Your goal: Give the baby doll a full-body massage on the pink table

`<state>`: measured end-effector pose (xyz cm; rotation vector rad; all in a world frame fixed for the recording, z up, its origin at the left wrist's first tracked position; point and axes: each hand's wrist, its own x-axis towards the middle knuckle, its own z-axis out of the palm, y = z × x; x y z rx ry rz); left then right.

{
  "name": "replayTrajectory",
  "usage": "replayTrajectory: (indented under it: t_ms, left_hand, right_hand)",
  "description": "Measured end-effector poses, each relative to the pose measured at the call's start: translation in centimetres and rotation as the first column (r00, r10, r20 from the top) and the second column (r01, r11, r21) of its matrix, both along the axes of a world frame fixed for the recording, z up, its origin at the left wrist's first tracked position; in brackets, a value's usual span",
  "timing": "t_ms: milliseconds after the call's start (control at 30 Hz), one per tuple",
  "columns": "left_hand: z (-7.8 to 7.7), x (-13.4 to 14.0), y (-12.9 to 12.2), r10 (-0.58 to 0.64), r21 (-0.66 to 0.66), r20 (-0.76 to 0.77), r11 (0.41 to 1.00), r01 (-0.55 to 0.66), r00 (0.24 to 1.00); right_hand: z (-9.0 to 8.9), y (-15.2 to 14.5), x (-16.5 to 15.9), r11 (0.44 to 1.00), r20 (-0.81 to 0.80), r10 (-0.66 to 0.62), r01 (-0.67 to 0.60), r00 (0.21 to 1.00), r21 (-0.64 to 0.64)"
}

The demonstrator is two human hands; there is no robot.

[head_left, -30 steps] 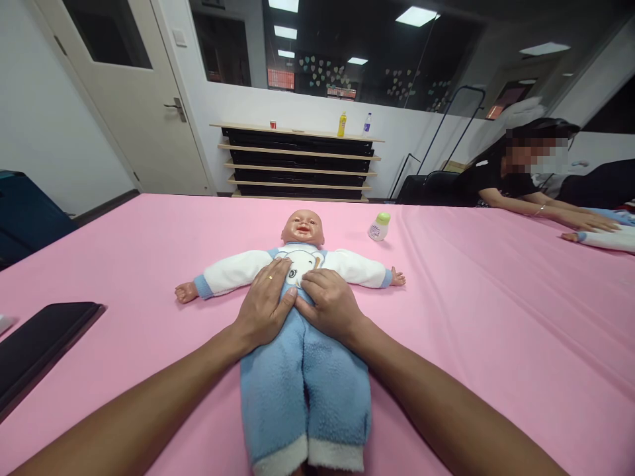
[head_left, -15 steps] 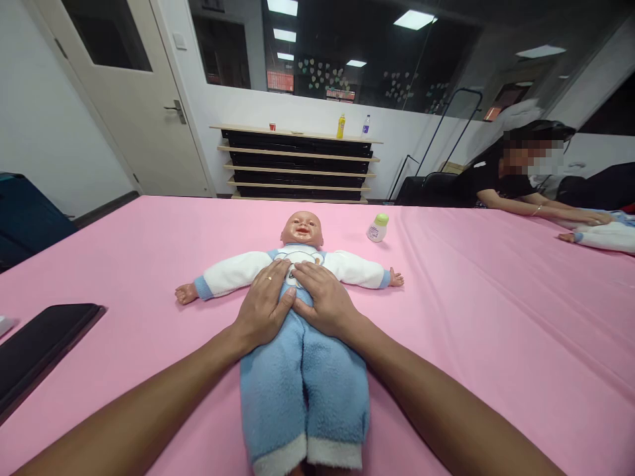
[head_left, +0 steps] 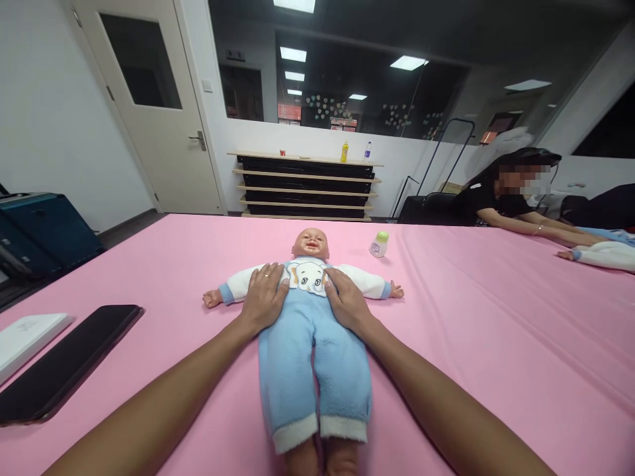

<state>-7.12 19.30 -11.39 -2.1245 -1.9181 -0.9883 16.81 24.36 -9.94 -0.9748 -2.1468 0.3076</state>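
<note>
1. The baby doll (head_left: 310, 317) lies face up at the middle of the pink table (head_left: 496, 317), arms spread, head pointing away from the wearer.
2. The left hand (head_left: 262, 299) rests flat and released on the doll's side at the torso, fingers extended; a ring shows on one finger.
3. The right hand (head_left: 346, 301) rests flat and released on the opposite side of the torso.
4. A small bottle (head_left: 379, 244) stands beyond the doll's arm.
5. A black tablet (head_left: 69, 360) and a white box (head_left: 27, 334) lie at the table's left edge.
6. Another person (head_left: 501, 198) leans over the table's far right, hands on a second doll (head_left: 602, 254).
</note>
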Motion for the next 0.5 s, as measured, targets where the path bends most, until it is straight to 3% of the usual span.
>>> replayTrajectory:
  t_ms: [133,333,500]
  left_hand:
    - [-0.2,-2.0,0.4,0.032,-0.053,-0.074,0.998,-0.036,0.997]
    - [1.0,-5.8,-1.7,0.035,-0.137,-0.233,0.988,-0.069,0.972]
    - [1.9,-10.2,-3.8,0.097,-0.308,-0.145,0.941,-0.138,0.985]
  right_hand:
    - [0.0,1.2,2.5,0.998,0.163,-0.055,0.058,0.985,-0.019]
    - [0.2,2.6,8.2,0.983,0.449,-0.181,0.177,0.875,0.051]
    - [0.9,3.0,12.2,0.956,0.451,-0.188,0.267,0.872,-0.119]
